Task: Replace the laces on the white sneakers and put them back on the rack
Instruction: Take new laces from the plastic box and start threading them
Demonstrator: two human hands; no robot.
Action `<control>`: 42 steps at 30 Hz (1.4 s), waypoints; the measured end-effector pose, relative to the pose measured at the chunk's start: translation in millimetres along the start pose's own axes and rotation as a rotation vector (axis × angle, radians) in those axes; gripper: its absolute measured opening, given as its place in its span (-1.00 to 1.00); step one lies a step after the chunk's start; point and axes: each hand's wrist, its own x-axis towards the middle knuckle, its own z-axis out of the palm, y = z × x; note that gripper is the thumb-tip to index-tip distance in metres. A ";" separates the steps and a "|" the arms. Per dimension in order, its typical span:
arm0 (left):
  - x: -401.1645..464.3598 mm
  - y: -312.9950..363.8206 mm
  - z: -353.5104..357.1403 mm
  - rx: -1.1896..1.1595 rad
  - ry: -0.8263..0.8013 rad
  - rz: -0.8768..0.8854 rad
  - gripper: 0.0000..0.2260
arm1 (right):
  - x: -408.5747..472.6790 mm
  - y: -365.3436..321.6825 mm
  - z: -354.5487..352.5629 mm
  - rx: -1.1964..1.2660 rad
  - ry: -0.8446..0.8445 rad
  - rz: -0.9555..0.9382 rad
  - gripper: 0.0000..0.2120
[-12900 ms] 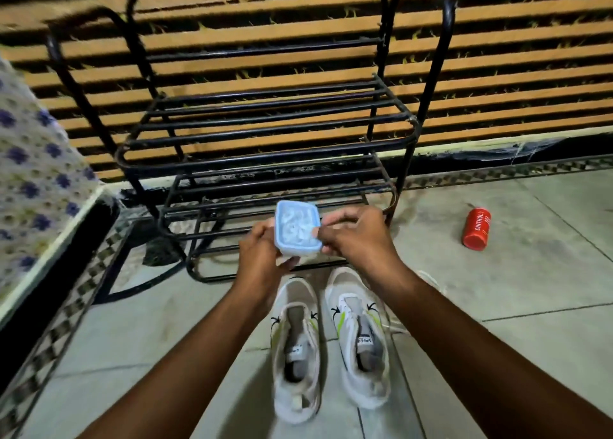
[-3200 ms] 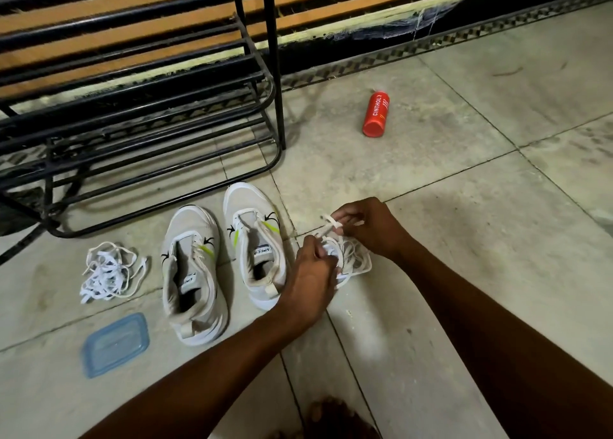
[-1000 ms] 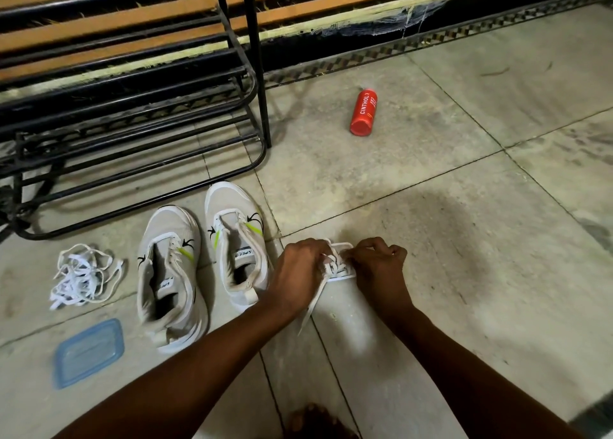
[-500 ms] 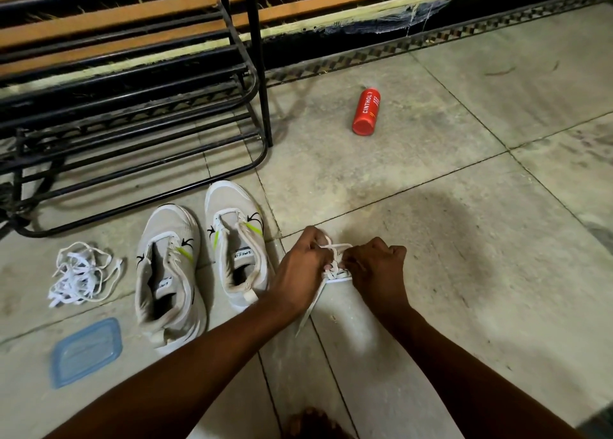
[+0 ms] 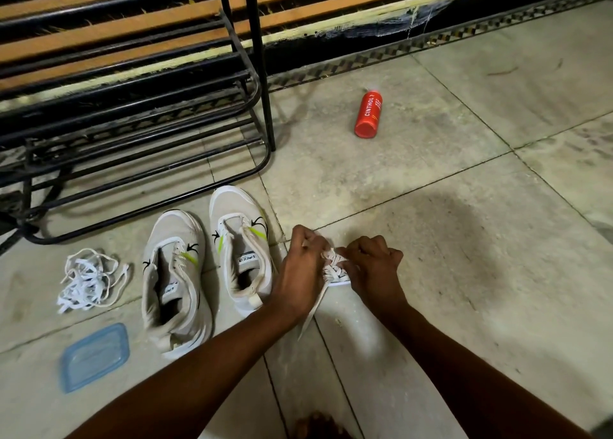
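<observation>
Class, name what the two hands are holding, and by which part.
Both hands pinch a bundle of white laces, one at each side.

A red can [image 5: 367,115] lying on the floor, far right of the sneakers, reads "CINTHOL" in white letters along its side; smaller print beside it is illegible. The right sneaker's [image 5: 241,246] tongue label appears to read "SPEED".

Rack [image 5: 139,113] cut off at top & left edges. Lace bundle [image 5: 333,266] mostly hidden betw. left hand [image 5: 300,272] & right hand [image 5: 373,266]. Can [image 5: 368,115] small print unreadable.
</observation>
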 end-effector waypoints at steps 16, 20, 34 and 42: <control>-25.7 -5.7 -5.1 0.331 -0.137 0.121 -0.58 | 18.2 1.1 -11.7 0.012 -0.076 -0.105 -0.79; -22.3 -9.1 -6.0 0.160 -0.168 0.100 -0.52 | -6.7 -5.1 -28.6 -0.029 0.043 -0.225 -0.84; 3.9 -11.1 -8.9 -0.165 -0.116 -0.069 -0.73 | -35.9 -5.7 -4.6 -0.060 -0.193 -0.480 -0.73; 0.3 -11.2 -5.9 -0.110 -0.073 -0.021 -0.75 | -29.0 -15.0 -24.1 0.266 0.080 -0.035 -0.87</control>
